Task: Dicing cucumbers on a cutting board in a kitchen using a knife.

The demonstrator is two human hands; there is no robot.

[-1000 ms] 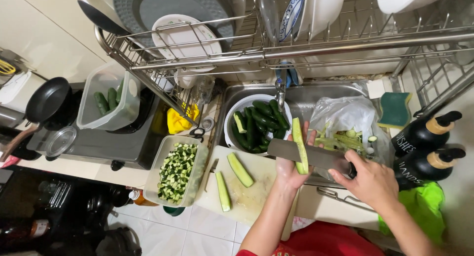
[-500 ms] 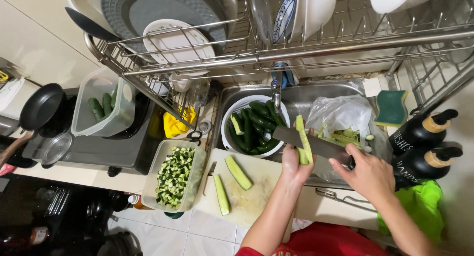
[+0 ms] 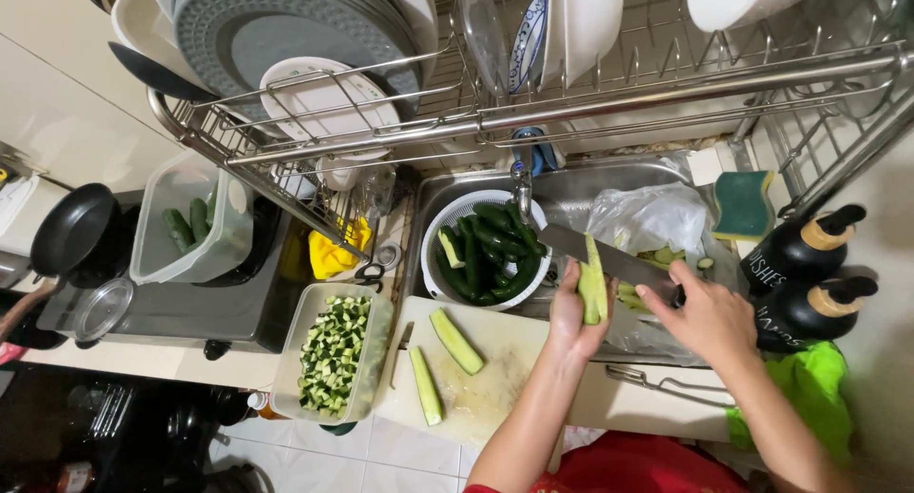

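Right now the left hand [image 3: 574, 312] pinches a cucumber strip [image 3: 592, 285] upright over the sink edge, fingers closed around its lower end. Just beside it, the right hand [image 3: 709, 314] is wrapped around the handle of a broad knife [image 3: 609, 258], whose blade lies against the strip. Below the left wrist, two more cucumber pieces [image 3: 455, 341] lie on the cutting board [image 3: 490, 388], and further left stands a container of diced cucumber [image 3: 333, 353]
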